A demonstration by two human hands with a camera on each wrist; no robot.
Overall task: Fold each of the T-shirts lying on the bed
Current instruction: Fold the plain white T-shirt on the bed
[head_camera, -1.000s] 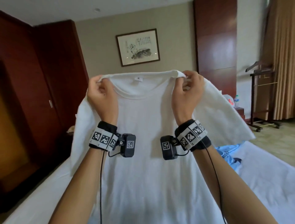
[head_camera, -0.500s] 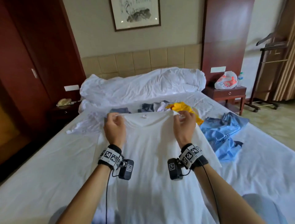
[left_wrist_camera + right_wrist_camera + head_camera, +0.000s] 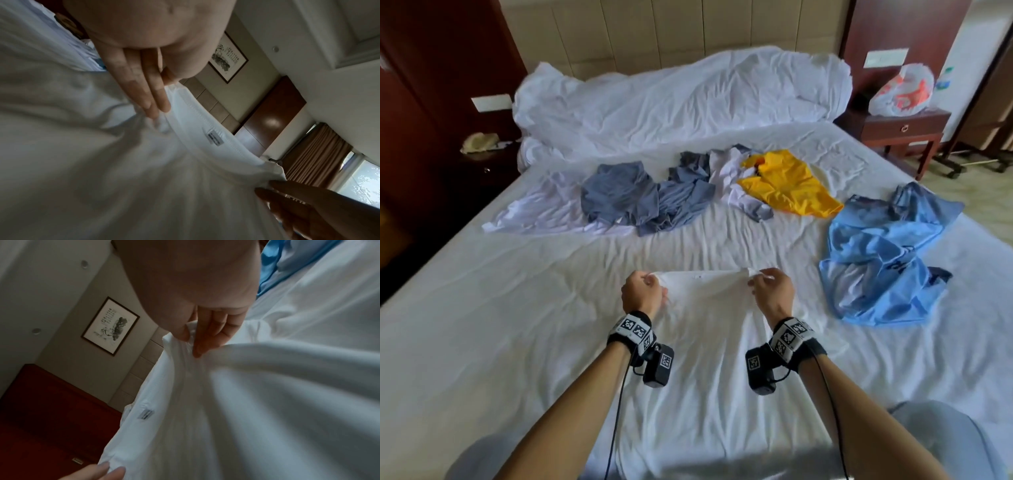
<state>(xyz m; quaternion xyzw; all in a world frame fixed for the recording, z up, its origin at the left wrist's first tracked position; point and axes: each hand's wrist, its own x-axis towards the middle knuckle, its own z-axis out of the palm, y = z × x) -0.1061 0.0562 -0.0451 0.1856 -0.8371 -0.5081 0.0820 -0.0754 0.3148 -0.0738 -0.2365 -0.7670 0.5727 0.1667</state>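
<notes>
Head view. A white T-shirt point(image 3: 709, 329) lies spread on the bed point(image 3: 482, 325) at the centre of the frame, collar toward 12 o'clock, body running toward 6 o'clock. The left hand point(image 3: 642, 296) pinches the shoulder at the collar's 9 o'clock end; the right hand point(image 3: 772, 294) pinches the shoulder at its 3 o'clock end (both hands are clamped on the fabric, thumb against curled fingers). The collar edge is stretched taut between them, with a small label point(image 3: 698, 276) at its middle.

Left wrist view: the fingers point(image 3: 144, 91) press into bunched cloth beside the ribbed collar point(image 3: 205, 128). Right wrist view: thumb and fingers point(image 3: 207, 337) nip a fold of the shirt.

Further shirts lie unfolded toward 12 o'clock: a grey heap point(image 3: 640, 195), a yellow one point(image 3: 787, 185) and, at 2 o'clock, a blue one point(image 3: 883, 253). A crumpled duvet point(image 3: 681, 96) lies along the headboard. A bedside table point(image 3: 900, 130) at 1 o'clock bears a plastic bag point(image 3: 902, 89).
</notes>
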